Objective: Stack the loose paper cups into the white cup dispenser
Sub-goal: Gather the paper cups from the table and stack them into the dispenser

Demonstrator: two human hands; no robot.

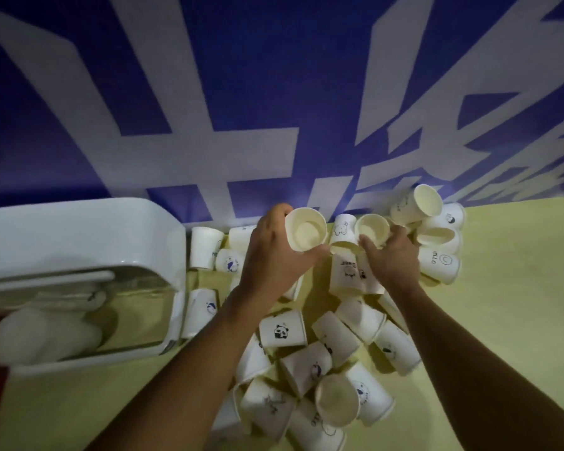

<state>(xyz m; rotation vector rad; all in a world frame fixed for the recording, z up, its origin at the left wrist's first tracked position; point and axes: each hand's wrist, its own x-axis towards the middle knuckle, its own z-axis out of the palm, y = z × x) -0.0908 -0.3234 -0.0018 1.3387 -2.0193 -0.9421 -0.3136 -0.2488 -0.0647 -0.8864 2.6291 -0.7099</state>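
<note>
My left hand (271, 252) grips a white paper cup (306, 229) with its mouth turned up toward me. Just to its right, my right hand (389, 255) holds a smaller-looking cup (372, 230), also mouth up. Both cups hover over a heap of loose paper cups (306, 369) printed with small animal drawings, lying on the yellow table (502, 320). The white cup dispenser (79, 236) lies at the left with a clear window, and a stack of cups (43, 336) shows inside it.
A blue wall banner (274, 92) with large white characters rises right behind the table. More cups (437, 236) pile up at the back right, and a few cups (205, 249) lie beside the dispenser.
</note>
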